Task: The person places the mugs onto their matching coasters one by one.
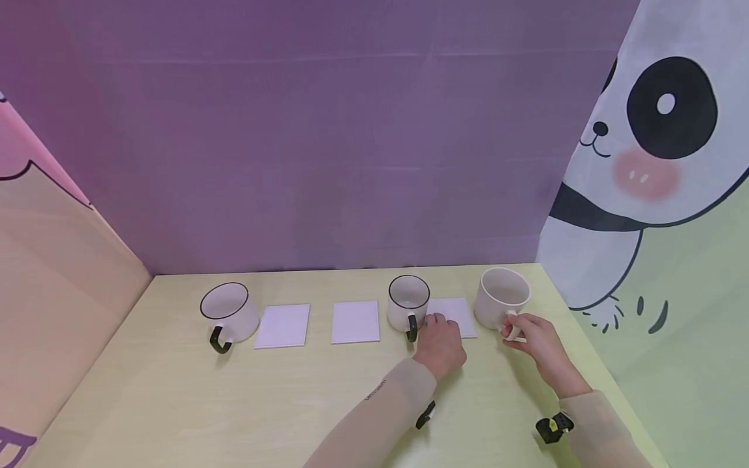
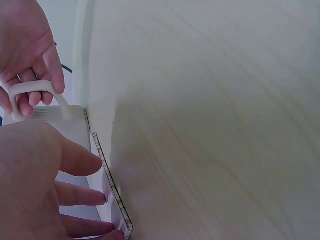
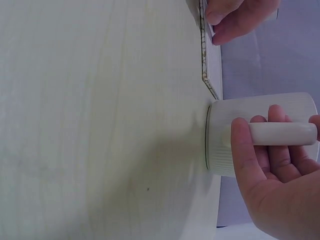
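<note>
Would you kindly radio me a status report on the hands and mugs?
Right hand gripping all-white mug by its handle, mug upright. Left hand on rightmost white square. Possible obstacle: black-rimmed mug close beside left hand.

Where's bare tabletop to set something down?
Most room: front left of the table, bordered by the left mug, left square, middle square and left sleeve. A narrow bare strip parts those squares. Crowded: the right end, where the left hand is at the right square beside the middle mug and the right hand holds the right mug.

Beige sleeves [image 1: 374, 416], the left bearing dark lettering [image 1: 375, 390], accompany black wrist-worn devices [image 1: 550, 430].
</note>
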`<state>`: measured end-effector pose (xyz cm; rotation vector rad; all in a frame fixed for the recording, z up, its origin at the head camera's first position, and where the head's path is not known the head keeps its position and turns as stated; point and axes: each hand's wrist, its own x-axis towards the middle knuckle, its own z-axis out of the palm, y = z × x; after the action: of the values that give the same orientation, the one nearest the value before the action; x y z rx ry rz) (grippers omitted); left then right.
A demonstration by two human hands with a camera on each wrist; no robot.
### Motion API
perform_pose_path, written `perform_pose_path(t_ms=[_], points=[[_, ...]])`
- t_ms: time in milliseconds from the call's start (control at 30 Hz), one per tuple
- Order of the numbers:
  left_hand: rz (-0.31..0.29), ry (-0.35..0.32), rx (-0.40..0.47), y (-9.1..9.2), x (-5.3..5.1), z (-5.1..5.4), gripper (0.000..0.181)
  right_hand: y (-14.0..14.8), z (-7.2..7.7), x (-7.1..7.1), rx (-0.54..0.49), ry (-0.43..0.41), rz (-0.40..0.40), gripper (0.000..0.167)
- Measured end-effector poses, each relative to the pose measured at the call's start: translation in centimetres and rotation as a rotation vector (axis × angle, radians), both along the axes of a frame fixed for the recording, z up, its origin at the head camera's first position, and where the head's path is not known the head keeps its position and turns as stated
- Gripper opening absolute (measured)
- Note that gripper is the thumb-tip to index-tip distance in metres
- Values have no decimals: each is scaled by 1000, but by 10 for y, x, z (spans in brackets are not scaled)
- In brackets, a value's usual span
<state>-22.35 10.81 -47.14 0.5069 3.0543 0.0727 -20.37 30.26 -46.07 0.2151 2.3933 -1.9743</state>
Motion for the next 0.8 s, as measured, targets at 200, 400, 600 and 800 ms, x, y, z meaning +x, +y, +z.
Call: perform_pose_path(t_ms=[200,400,600,800], points=[[-38,-8,18,1,-2,-5,36,-1,0,0,-13,-4,-8,33],[-37,4,38,-2,-1,-4,34,0,-2,-2,-16,-3,-5,32],[-29,-5,67,-4,-2,-4,31,-1,-2,-2,-13,-9,0,32],[-30,-7,91,-3,-4,-5,31,-2,0,-1,-10,-5,-6,33]])
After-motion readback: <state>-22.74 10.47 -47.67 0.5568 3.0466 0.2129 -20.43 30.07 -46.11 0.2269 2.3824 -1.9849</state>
